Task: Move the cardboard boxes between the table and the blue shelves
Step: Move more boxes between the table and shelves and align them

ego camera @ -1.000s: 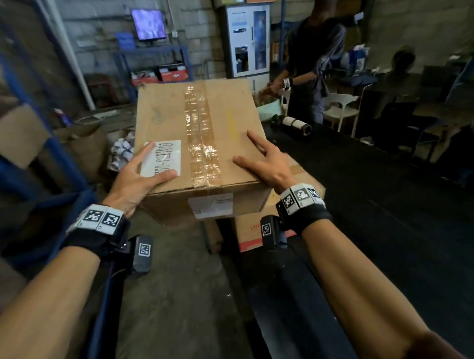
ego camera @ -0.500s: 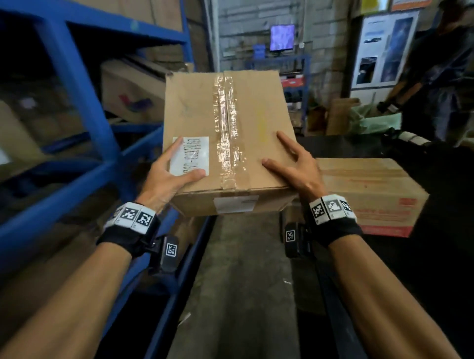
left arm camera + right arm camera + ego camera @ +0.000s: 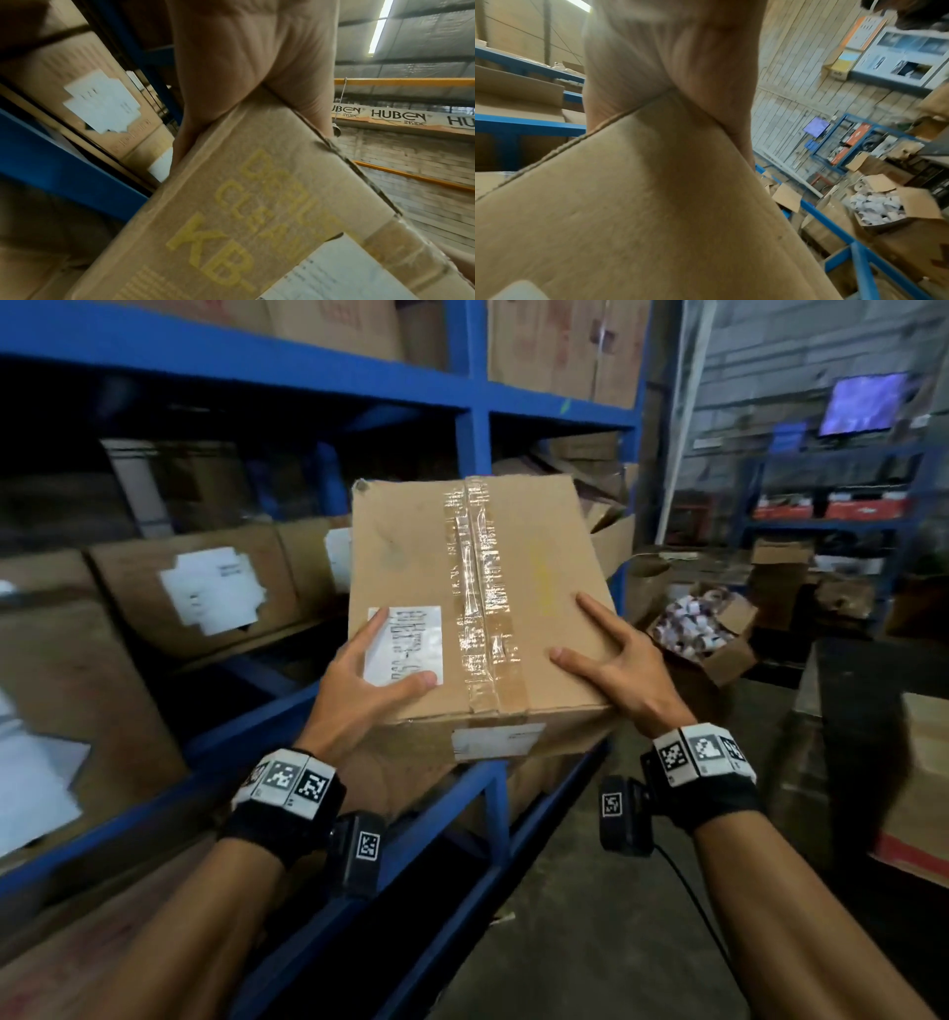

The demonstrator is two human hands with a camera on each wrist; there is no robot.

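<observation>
A taped cardboard box (image 3: 477, 608) with a white label is carried in the air in front of the blue shelves (image 3: 472, 403). My left hand (image 3: 369, 680) grips its near left corner, thumb across the label, fingers under the side. My right hand (image 3: 611, 660) grips the near right corner, thumb and forefinger spread on top. In the left wrist view the box (image 3: 257, 213) shows yellow print below the left hand (image 3: 252, 60). In the right wrist view the right hand (image 3: 670, 56) clasps the box's (image 3: 641, 203) corner. The black table (image 3: 862, 690) stands at the right.
Labelled cartons (image 3: 205, 588) fill the middle shelf at the left, and more sit on the shelf above. An open carton of small white items (image 3: 703, 629) lies on the floor at the right. Another box (image 3: 919, 788) rests on the table. A blue rack with a screen (image 3: 862, 403) stands far right.
I have turned left from the table towards the blue shelves, carrying the box along. Both hands keep the same hold. The other person has left the view.
</observation>
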